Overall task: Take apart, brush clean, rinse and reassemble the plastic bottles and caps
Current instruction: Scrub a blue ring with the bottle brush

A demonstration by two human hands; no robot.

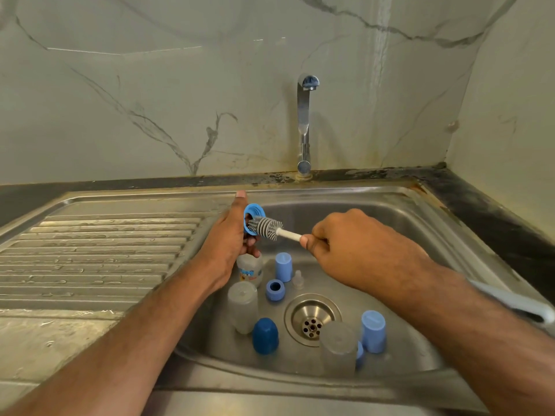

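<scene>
Blue screw ring [251,212], just left of the frame's centre above the sink [390,211], is gripped by the curled fingers of the left hand [231,241]. The grey brush head [265,227] pokes into its opening; the right hand [345,244] clenches the white handle [289,234]. Below, in the basin, stand clear bottles [242,306], pale blue caps [283,266] and a dark blue cap [265,336] around the drain [312,319].

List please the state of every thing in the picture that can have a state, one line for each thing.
Left hand: grips the blue ring.
Blue ring: held over the sink, brush tip inside.
Right hand: grips the brush handle.
Brush: in use.
Tap: no water running.
Drain: unplugged.
Dark blue cap: off, standing in the sink.
Printed bottle: without cap.
</scene>
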